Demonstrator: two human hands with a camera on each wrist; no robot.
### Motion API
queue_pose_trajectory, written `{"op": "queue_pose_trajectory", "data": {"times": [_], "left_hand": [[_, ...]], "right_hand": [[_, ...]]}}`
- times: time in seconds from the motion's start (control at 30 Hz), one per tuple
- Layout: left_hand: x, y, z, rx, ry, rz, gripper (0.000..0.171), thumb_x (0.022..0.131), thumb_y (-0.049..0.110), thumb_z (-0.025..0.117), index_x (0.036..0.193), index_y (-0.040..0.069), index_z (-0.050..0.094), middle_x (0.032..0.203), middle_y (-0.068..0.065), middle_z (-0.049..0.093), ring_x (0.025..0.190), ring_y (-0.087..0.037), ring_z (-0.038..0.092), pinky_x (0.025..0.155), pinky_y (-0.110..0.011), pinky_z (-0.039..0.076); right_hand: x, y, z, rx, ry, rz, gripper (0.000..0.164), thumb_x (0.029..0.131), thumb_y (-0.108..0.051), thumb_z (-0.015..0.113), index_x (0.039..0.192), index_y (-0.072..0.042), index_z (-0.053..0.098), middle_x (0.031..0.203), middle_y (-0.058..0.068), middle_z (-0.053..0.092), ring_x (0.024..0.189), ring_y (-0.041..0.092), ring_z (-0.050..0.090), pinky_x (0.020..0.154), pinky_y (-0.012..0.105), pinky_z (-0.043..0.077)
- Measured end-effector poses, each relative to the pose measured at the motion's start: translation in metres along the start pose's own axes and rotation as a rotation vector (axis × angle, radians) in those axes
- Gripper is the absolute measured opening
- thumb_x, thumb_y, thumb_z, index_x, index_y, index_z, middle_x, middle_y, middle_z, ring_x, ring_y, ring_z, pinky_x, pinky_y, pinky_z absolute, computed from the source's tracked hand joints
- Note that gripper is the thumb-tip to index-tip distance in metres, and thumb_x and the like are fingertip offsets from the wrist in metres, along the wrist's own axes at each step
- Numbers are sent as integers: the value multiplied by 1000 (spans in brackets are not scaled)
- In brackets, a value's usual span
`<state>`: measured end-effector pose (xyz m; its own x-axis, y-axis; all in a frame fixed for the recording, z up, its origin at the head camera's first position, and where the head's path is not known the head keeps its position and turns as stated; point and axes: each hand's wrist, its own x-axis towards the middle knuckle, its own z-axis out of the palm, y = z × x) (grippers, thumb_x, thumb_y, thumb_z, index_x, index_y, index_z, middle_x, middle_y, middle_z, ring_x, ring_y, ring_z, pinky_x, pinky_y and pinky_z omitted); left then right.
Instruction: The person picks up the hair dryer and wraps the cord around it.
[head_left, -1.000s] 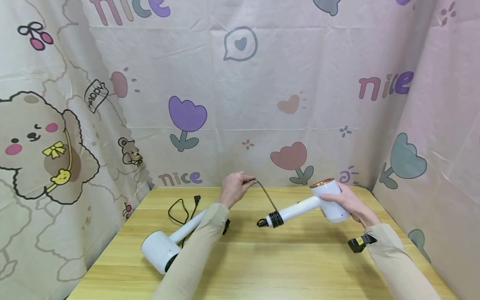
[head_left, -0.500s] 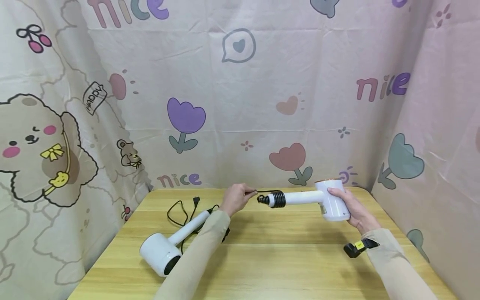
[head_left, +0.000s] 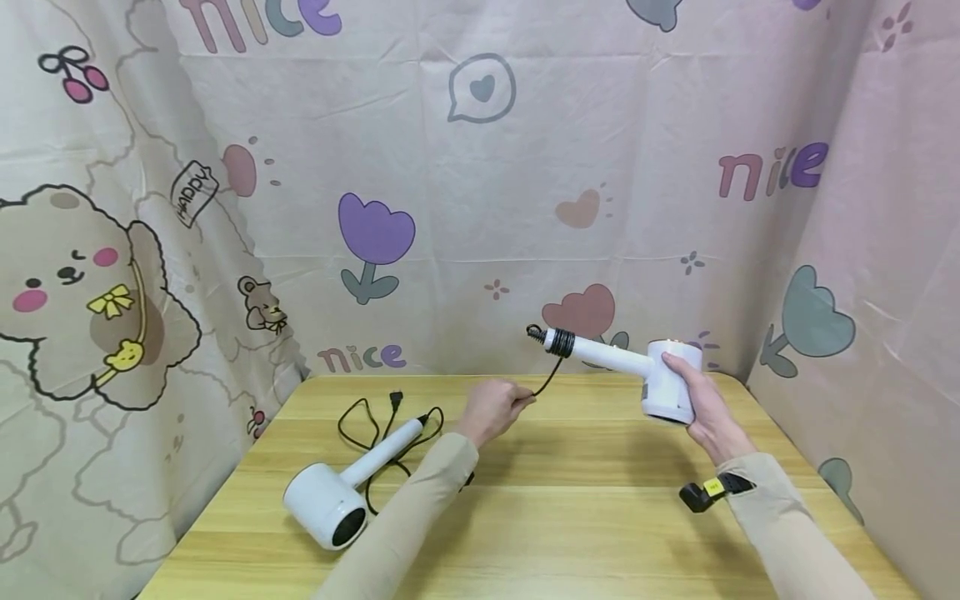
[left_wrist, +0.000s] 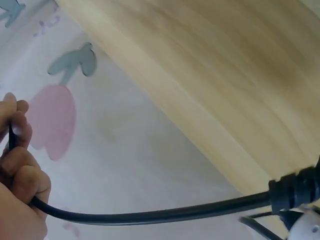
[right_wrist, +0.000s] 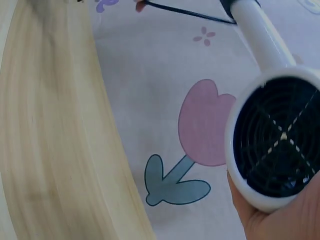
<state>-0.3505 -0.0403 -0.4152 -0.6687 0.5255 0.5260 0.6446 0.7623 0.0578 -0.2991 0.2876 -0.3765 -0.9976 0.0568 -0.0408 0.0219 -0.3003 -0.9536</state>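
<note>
A white hair dryer (head_left: pixel 611 357) is held up off the table by my right hand (head_left: pixel 708 412), whose fingers wrap its barrel. Black cord (head_left: pixel 562 343) is coiled around the end of its handle. From that coil a free length runs down to my left hand (head_left: pixel 495 408), which pinches it. In the left wrist view the curled fingers grip the black cord (left_wrist: pixel 150 217). The right wrist view shows the dryer's dark round grille (right_wrist: pixel 280 137) close up. On the table's left side lies a second white hair dryer (head_left: pixel 326 504), handle pointing to the back right.
The second dryer's black cord (head_left: pixel 369 500) lies loosely looped behind and under its handle, its plug (head_left: pixel 396 400) near the table's back edge. The wooden table (head_left: pixel 570 533) meets a printed curtain (head_left: pixel 465 208) at the back and sides.
My right hand has tilted the dryer so its handle end swings upward. My left hand, still pinching the cord, has dipped and shifted right, passing from above the coil to below it.
</note>
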Motion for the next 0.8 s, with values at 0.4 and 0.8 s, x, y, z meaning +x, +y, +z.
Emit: {"op": "queue_pose_trajectory", "data": {"times": [0.4,0.8], "left_hand": [[4,29,-9,18,2,115,17,95,30,64,97,21,78,82,7,74,67,-6,66,59,-19,52],[9,24,-26,45,90,151,12,93,27,68,92,20,77,76,7,68,65,-7,64,57,-21,51]], "right_hand": [[6,2,8,-130,301,-66,55,86,-43,73,127,-22,43,91,-13,59,78,3,62,67,25,56],[5,6,4,-522,350,-235,75,84,-49,74,139,-13,40,113,1,52,87,9,56,68,25,55]]}}
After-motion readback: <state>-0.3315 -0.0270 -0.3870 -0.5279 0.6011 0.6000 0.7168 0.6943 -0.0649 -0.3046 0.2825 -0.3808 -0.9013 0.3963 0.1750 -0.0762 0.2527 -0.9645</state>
